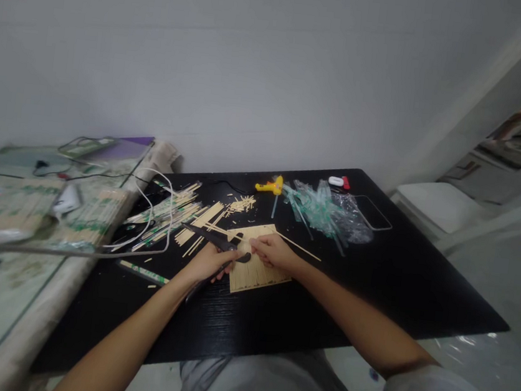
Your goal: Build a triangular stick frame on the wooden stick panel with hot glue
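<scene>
My left hand (209, 264) is closed round a pair of black scissors (204, 234), with the blades pointing left over some loose sticks. Close by, my right hand (273, 251) has its fingers pinched at the end of a thin wooden stick (219, 230) that runs left beside the scissors. Part of that stick is hidden by the scissors and fingers. Beneath both hands lies a flat panel of wooden sticks (258, 277) laid side by side. One longer stick (302, 248) sticks out past the panel to the right.
Left of the panel are loose sticks (199, 220), short cut pieces (243, 203) and wrapped chopsticks (143, 271). Behind stands a yellow glue gun (271, 186), beside crumpled plastic wrappers (320, 208). A white cable (170, 210) loops over the black table's (322, 315) left side.
</scene>
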Motion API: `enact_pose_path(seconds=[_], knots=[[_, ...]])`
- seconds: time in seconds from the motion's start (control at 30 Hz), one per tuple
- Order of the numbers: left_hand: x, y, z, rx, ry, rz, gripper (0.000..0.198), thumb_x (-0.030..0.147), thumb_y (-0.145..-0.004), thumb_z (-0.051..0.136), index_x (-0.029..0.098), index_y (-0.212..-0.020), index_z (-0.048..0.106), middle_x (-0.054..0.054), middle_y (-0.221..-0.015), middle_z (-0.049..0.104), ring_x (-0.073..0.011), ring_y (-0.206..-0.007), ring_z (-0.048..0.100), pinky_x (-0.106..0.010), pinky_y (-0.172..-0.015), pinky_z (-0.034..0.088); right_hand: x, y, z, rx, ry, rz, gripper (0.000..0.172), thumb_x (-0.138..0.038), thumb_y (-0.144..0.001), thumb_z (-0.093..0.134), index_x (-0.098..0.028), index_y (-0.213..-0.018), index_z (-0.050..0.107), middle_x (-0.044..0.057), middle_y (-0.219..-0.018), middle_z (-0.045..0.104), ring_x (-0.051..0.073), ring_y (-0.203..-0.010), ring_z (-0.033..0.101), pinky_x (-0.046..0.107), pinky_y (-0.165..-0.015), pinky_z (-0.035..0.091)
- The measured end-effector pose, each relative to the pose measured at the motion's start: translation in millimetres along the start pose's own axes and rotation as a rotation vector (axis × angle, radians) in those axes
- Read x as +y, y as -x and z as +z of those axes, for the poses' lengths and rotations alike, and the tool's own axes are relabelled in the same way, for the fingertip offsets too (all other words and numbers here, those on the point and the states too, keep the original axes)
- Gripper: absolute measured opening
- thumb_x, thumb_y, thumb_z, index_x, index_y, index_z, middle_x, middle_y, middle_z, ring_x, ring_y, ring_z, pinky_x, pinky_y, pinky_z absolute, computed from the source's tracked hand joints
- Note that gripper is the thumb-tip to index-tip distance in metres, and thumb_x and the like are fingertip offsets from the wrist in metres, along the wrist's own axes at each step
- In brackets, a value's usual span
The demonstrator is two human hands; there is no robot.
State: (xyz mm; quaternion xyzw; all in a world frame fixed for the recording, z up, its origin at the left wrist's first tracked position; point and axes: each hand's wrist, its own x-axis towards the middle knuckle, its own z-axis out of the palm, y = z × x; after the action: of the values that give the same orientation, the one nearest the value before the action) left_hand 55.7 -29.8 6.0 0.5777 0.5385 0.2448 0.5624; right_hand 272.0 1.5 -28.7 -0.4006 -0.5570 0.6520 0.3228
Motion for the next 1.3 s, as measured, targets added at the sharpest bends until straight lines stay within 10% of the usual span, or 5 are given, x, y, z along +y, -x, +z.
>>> enact_pose_path(seconds=[1.3], knots=[[-4, -1, 11.4, -0.115, 0.07, -0.003, 0.045, 0.056, -0.082, 0.069, 0.016, -0.063, 0.059, 0.002, -0.05, 0.055, -0.0075, -0.033, 0.043, -0.019, -0.03, 0.03, -5, 4, 4, -0.013, 0.005, 0.001, 0.042, -0.056, -0.085, 0.066, -0.016, -0.076, 0.068, -0.012, -0.043, 0.035, 0.006, -0.037, 0.027, 0.021, -0.037, 0.021]])
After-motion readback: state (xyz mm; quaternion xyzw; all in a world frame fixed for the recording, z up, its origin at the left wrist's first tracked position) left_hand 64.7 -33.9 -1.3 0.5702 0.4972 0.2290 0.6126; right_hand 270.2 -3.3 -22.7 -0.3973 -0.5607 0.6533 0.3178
